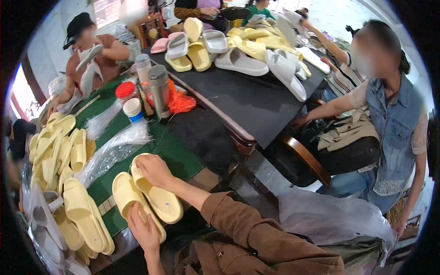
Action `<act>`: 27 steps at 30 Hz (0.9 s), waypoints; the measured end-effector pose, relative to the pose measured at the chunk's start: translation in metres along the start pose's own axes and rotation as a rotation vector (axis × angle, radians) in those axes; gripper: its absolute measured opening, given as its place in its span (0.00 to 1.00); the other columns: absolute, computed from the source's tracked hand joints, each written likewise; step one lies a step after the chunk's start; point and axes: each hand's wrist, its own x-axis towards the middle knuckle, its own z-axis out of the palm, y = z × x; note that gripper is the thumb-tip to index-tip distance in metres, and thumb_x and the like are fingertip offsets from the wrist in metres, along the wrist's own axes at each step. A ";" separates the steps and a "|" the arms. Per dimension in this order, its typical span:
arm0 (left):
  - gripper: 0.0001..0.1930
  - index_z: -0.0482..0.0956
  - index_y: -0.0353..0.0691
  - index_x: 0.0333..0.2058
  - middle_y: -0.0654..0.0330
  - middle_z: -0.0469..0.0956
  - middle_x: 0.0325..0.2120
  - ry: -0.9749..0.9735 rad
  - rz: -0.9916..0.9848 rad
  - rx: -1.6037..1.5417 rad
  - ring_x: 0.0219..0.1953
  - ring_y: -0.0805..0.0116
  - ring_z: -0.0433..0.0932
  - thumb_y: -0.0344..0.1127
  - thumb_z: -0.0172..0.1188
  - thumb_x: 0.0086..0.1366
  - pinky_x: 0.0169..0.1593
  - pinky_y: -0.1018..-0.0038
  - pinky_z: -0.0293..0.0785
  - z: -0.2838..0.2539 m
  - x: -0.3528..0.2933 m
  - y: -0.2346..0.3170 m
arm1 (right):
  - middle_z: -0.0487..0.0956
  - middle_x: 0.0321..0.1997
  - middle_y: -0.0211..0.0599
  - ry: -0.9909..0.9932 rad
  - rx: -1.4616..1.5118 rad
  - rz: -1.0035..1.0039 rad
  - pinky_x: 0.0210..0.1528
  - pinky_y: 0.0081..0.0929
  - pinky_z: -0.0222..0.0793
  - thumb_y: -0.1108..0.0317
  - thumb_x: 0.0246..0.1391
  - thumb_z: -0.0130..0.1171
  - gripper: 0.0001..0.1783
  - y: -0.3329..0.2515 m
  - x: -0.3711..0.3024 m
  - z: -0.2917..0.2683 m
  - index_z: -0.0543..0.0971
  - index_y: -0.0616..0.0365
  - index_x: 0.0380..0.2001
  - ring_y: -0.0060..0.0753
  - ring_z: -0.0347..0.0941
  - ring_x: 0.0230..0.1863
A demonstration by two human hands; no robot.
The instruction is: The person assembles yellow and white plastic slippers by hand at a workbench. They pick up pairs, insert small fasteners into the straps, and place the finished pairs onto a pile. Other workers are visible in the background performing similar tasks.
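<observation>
A pair of pale yellow slippers lies side by side at the near edge of the green table top, toes pointing away from me. My left hand (143, 228) is closed around the side of the left slipper (123, 189), near its middle. My right hand (155, 170) grips the strap end of the right slipper (166, 204), with its fingertips over the strap; part of that strap is hidden under the hand. A small mark shows on the right slipper's heel. Just left of the pair lie more yellow slippers (86, 215).
Heaped yellow slippers (57, 144) and grey slippers (43, 220) line the left side. Clear plastic strips (117, 146), a steel flask (159, 91), a red-lidded jar (125, 91) and an orange bag (181, 101) stand beyond. Slippers cover the black table (256, 105). Co-workers sit around; one is close right.
</observation>
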 end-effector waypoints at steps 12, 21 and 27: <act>0.36 0.55 0.35 0.64 0.43 0.64 0.54 -0.227 0.094 0.217 0.59 0.44 0.60 0.33 0.59 0.58 0.63 0.58 0.54 0.010 0.023 0.002 | 0.75 0.26 0.49 0.105 0.055 -0.024 0.39 0.48 0.65 0.69 0.56 0.48 0.08 0.003 -0.001 0.004 0.71 0.62 0.26 0.57 0.71 0.34; 0.33 0.63 0.42 0.63 0.44 0.69 0.35 -0.192 0.048 0.354 0.42 0.44 0.67 0.37 0.59 0.57 0.48 0.55 0.64 0.030 0.046 -0.010 | 0.75 0.25 0.48 0.113 0.035 -0.037 0.38 0.47 0.65 0.68 0.54 0.49 0.08 0.006 -0.003 0.007 0.70 0.61 0.25 0.55 0.72 0.34; 0.29 0.65 0.41 0.61 0.43 0.69 0.36 -0.130 0.128 0.331 0.44 0.44 0.66 0.37 0.57 0.61 0.51 0.55 0.63 0.034 0.044 -0.015 | 0.76 0.26 0.48 0.103 0.015 -0.043 0.40 0.47 0.66 0.68 0.54 0.50 0.07 0.005 -0.004 0.005 0.71 0.61 0.26 0.55 0.73 0.35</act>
